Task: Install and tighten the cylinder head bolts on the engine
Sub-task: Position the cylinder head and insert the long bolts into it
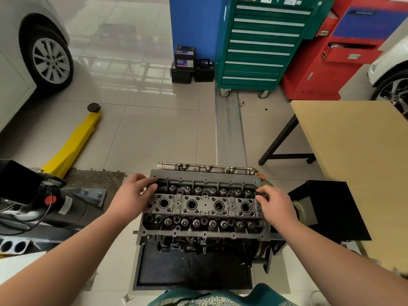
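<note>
Your cylinder head (204, 205) sits on the engine (205, 244), which stands on the dark tray (192, 274) of the stand. Your left hand (130, 195) curls its fingers over the head's far left corner, gripping it; your right hand (274, 204) grips the far right corner the same way. I cannot see any bolts or a wrench. If you let go before the head is seated square, I judge it could shift, so the bolt holes would not line up. The black box (329, 208) crowds your right side, the table (362, 151) beyond it; open floor (154, 133) lies ahead.
</note>
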Tool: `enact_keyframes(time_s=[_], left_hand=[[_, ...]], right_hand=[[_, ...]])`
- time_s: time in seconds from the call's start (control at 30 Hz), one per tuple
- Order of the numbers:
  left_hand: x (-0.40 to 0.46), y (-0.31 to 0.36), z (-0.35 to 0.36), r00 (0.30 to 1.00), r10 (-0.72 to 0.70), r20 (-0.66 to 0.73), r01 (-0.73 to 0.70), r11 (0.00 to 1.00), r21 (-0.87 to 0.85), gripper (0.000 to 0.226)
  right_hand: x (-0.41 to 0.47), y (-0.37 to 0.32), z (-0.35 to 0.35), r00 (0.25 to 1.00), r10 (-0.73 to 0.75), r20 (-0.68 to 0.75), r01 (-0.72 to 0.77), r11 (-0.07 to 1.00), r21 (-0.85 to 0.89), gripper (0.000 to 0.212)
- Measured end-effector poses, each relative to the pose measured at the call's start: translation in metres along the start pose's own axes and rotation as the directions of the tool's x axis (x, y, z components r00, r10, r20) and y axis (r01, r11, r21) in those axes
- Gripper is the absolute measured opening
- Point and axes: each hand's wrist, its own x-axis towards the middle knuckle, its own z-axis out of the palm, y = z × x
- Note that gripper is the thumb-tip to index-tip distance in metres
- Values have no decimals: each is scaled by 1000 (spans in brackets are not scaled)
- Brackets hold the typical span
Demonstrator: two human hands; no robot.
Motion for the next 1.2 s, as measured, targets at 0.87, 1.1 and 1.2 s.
enact_keyframes(time_s=[0.87,1.1,1.2], left_hand=[[35,-10,25,836,-460,300,546,757,-359,42],[53,-25,23,819,-431,378,524,831,-188,28],[74,-29,18,788,-412,458,457,889,14,21]], right_hand=[[26,6,-9,952,202,230,-257,935,244,66],[27,6,-22,813,276,513,-336,942,26,45],[32,5,-25,798,268,540,-306,952,-21,50]])
